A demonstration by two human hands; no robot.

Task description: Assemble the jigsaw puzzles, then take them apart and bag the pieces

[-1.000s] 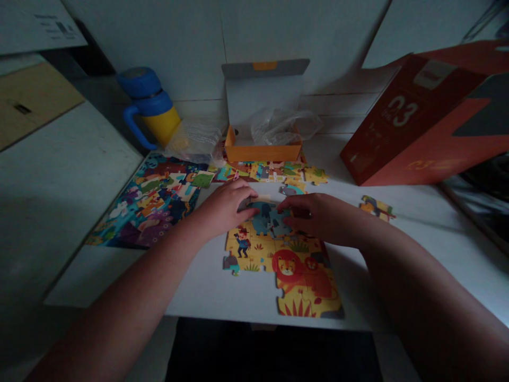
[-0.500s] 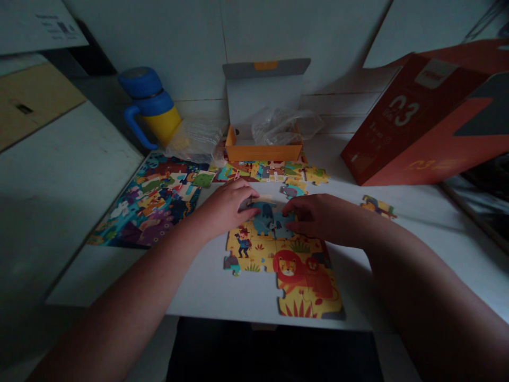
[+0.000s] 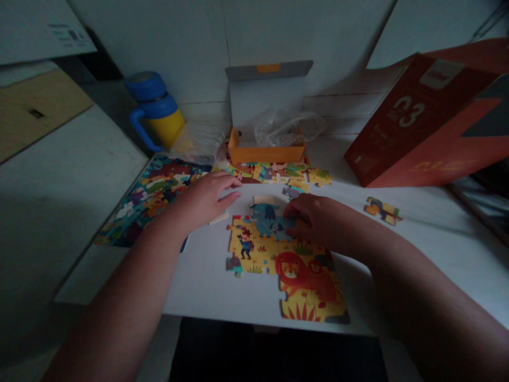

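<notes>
Hiding part of the puzzle is the curled right hand.

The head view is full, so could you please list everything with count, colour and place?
puzzle: one, multicoloured, mid-table
loose pieces: several, multicoloured, around the puzzle
orange box: one, orange, back centre
picture strip: one, multicoloured, along orange box's front
dark picture: one, multicoloured, left
flask: one, blue and yellow, back left
bags: two, clear, one in orange box, one before flask
red box: one, red, right
table: one, white, beneath puzzle
tan board: one, tan, far left
white box: one, white, top left
wall: one, pale, back
left hand: one, bare, over dark picture's right edge
right hand: one, bare, at puzzle's upper right
</notes>
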